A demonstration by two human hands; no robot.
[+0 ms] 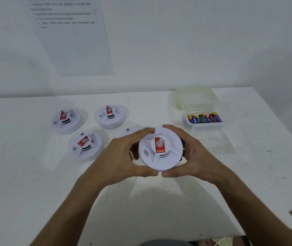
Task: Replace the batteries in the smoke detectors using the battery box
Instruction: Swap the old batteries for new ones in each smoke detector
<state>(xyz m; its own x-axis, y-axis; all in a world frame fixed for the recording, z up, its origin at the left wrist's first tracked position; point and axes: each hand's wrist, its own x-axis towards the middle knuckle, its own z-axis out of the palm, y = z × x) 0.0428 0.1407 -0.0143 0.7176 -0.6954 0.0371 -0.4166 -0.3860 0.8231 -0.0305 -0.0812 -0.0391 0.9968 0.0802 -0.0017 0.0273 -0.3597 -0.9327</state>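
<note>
A detector (160, 150) is gripped around its rim by both hands, left hand (124, 157) and right hand (193, 157), thumbs meeting at its near side, held above the middle of the bench (35, 192). Three more detectors (85, 145) are set toward the far-left edge; a fourth (128, 131) (mostly hidden behind the left fingers) lies just beyond. The battery box (209, 112), lid off, sits near the far-right corner with batteries (204, 118) inside. A printed sheet (74, 41) is fixed to the wall.
</note>
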